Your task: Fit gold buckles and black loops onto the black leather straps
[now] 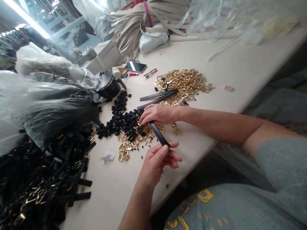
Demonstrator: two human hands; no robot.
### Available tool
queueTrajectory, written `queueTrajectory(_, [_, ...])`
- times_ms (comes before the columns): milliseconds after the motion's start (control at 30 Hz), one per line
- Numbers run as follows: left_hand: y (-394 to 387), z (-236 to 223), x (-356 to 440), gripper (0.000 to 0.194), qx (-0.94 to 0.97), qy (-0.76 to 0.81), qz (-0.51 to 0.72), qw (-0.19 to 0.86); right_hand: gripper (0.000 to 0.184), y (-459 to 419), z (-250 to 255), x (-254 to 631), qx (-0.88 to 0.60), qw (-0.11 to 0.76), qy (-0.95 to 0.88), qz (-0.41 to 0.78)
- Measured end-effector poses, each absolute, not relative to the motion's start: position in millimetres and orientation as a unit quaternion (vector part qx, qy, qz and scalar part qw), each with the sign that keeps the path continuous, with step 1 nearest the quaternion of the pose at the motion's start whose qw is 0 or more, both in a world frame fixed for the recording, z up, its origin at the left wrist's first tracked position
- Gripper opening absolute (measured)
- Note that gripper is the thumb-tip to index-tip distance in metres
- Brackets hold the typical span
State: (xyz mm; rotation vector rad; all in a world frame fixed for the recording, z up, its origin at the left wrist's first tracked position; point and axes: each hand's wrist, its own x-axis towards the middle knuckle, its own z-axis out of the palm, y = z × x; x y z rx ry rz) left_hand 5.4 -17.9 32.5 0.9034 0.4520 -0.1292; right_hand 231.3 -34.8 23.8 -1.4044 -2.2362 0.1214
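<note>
A black strap (158, 133) stretches between my two hands above the table. Its near end is pinched between the thumb and fingers of my left hand (157, 159), the other fingers loosely curled. My right hand (160, 114) is closed over the far end, back of the hand up, with its thumb hidden. Right by those fingertips are gold buckles (124, 150) and a heap of small black loops (123, 123). Just beyond my right hand, two more black straps (155, 97) lie against a larger pile of gold buckles (183, 81).
Many buckled black straps (55, 179) are heaped at the left beside plastic-wrapped goods (55, 105). Behind stand a black lidded mug (107, 84), a phone (135, 66), thread snips (150, 73) and bundled beige strips (129, 28). The table edge (236, 111) runs along the right.
</note>
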Motion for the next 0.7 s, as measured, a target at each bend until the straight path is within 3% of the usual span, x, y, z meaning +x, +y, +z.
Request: queueTrajectory(700, [-20.3, 39.3, 6.2, 0.043, 0.465, 0.214, -0.029, 0.858, 0.029, -32.5, 21.4, 231.5, -0.511, 0.264, -0.817, 0.05])
